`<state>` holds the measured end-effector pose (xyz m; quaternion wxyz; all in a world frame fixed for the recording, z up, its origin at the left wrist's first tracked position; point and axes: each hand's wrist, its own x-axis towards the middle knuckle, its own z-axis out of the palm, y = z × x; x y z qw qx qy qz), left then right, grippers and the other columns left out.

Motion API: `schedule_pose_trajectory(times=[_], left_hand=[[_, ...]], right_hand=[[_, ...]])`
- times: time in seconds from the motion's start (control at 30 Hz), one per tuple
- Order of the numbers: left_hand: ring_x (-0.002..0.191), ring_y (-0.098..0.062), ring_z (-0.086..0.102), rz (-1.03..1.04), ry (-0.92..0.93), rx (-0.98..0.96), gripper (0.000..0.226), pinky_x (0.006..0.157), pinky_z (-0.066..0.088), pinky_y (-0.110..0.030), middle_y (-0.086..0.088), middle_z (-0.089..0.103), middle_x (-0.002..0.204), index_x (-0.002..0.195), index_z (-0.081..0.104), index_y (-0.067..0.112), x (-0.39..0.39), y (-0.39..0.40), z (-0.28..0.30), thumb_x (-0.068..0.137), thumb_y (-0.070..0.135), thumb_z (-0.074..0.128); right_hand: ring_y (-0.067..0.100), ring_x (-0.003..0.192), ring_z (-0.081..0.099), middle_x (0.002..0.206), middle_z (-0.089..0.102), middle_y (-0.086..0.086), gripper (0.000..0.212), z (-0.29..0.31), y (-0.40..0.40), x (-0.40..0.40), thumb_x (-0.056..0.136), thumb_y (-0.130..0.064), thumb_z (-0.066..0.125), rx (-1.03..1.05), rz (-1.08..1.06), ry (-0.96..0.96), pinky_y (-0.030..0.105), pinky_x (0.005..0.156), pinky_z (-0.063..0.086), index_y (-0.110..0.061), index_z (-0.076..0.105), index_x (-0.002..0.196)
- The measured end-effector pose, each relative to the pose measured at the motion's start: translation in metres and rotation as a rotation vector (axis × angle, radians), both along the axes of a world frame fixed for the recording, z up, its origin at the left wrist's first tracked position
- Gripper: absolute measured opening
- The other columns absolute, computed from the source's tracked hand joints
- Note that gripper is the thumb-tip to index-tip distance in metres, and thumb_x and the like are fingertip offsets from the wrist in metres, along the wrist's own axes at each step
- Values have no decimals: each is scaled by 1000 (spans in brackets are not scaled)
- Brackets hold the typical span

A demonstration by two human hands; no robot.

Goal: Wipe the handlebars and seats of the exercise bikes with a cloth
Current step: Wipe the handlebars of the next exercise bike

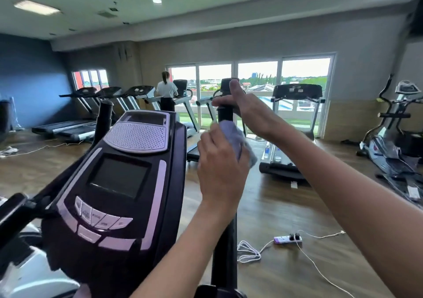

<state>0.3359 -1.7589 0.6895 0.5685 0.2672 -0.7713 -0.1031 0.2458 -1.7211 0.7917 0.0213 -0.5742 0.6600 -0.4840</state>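
Observation:
A black upright handlebar point(225, 240) of the exercise machine rises in the middle of the view, right of the dark console point(119, 197). My left hand point(219, 171) wraps a pale lilac cloth point(238, 142) around the bar partway up. Above it my right hand point(242, 110) grips the bar's top end, thumb raised. The other black handlebar point(104, 121) stands free beyond the console on the left. No seat is visible.
A power strip point(288, 239) with white cables lies on the wooden floor at lower right. Treadmills point(295, 123) line the windows, a person point(166, 94) stands on one. Another cross trainer point(393, 137) stands at the right wall.

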Motion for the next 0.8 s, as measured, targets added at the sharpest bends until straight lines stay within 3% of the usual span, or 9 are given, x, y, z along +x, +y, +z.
schedule_pose_trajectory(times=[0.07,0.17,0.27,0.33,0.43,0.5,0.57,0.7,0.8], left_hand=[[119,-38,55,24,-66,-65,75,88,56,-45,-22,54,128,147,39,-6,8,5,-17,92,40,63],[123,-44,52,27,-66,-119,77,101,52,-51,-29,51,133,147,36,-12,-3,-9,-4,93,39,57],[137,-47,40,-29,-18,-45,84,112,43,-57,-33,40,147,153,26,-11,-18,-17,30,88,29,61],[138,-47,40,-24,-3,-38,86,111,44,-57,-32,40,148,154,25,-9,-20,-14,29,88,35,58],[137,-48,42,12,-42,-131,83,110,45,-55,-32,41,146,153,21,-7,-12,-7,-2,94,37,59],[138,-49,41,26,-78,-162,81,111,43,-55,-35,39,147,153,17,-5,-8,-8,-18,96,37,55],[138,-50,41,45,-74,-161,83,113,41,-56,-37,38,148,153,18,-8,-14,-13,-7,96,41,51],[136,-49,45,102,-29,-154,91,112,42,-57,-37,42,145,152,22,-9,-29,-24,25,87,20,79],[131,-45,47,55,-48,-140,86,110,44,-53,-31,45,141,150,25,-7,-17,-11,8,90,29,74]], right_hand=[[15,135,52,142,62,6,75,-11,-3,0,107,-57,11,-53,6,-2,47,123,30,-14,67,134],[10,133,53,143,62,4,69,-18,-5,0,109,-54,15,-111,3,-29,36,120,34,-18,67,135],[1,109,67,122,73,0,60,-17,-5,0,111,-47,19,-123,15,-40,15,96,46,-20,70,127],[-4,104,67,118,74,-1,60,-16,-5,-4,112,-46,19,-118,19,-75,9,91,46,-20,71,126],[6,128,57,139,65,1,65,-18,-6,-5,111,-50,16,-132,10,-51,30,118,37,-17,68,134],[9,135,52,143,61,1,65,-22,-7,0,110,-50,16,-147,7,-37,39,122,31,-18,67,135],[5,131,53,141,63,-1,62,-23,-6,3,112,-47,16,-165,-5,-56,32,120,33,-19,67,135],[-2,111,66,119,74,-5,59,-18,-6,2,112,-46,19,-165,-5,-67,19,100,47,-23,72,125],[4,116,63,126,70,-3,60,-18,-6,1,112,-44,18,-143,-33,-44,17,102,42,-21,70,129]])
